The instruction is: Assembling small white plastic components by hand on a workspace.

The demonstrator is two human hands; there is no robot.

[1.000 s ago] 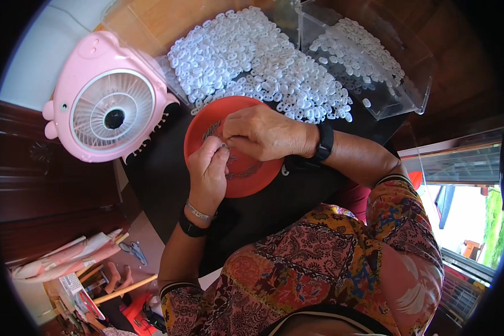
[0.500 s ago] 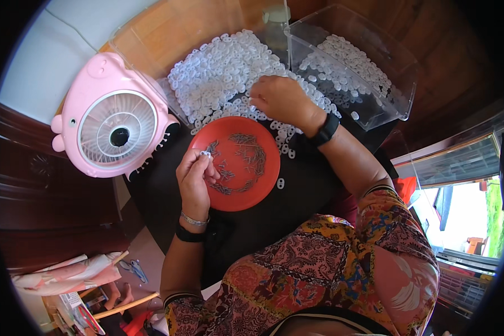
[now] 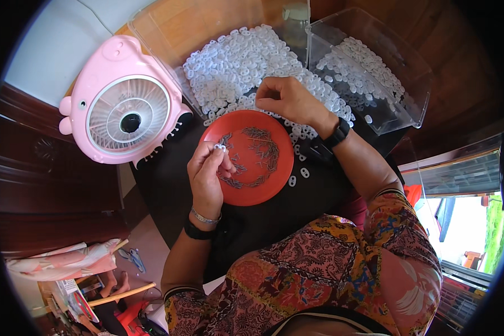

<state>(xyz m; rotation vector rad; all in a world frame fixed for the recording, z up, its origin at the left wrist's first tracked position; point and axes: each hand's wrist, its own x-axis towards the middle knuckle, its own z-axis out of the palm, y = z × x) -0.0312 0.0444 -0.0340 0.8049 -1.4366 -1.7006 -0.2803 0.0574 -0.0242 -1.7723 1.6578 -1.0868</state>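
Note:
My left hand [image 3: 208,172] is closed in a pinch at the left side of a round red plate [image 3: 246,193]. Between its thumb and forefinger sits a small white plastic oval piece [image 3: 220,147] with two holes. Short thin grey metal pins [image 3: 269,154] lie scattered in a loose ring on the plate. My right hand [image 3: 290,101] is just beyond the plate, over the near edge of a big heap of the same white pieces [image 3: 241,59]. Its thumb and forefinger curl together; whatever they hold is hidden. Two loose white pieces [image 3: 304,172] rest on the dark tabletop right of the plate.
A pink animal-shaped fan [image 3: 75,126] stands left of the plate. The heap spills from a clear plastic bin [image 3: 179,92]; another clear bin [image 3: 414,115] with white pieces is at the far right. The black table [image 3: 165,207] ends near my left forearm.
My right hand has lifted from the heap and curled its fingers. A second loose piece now lies beside the one right of the plate. The left hand keeps its pinch; the whole view has shifted.

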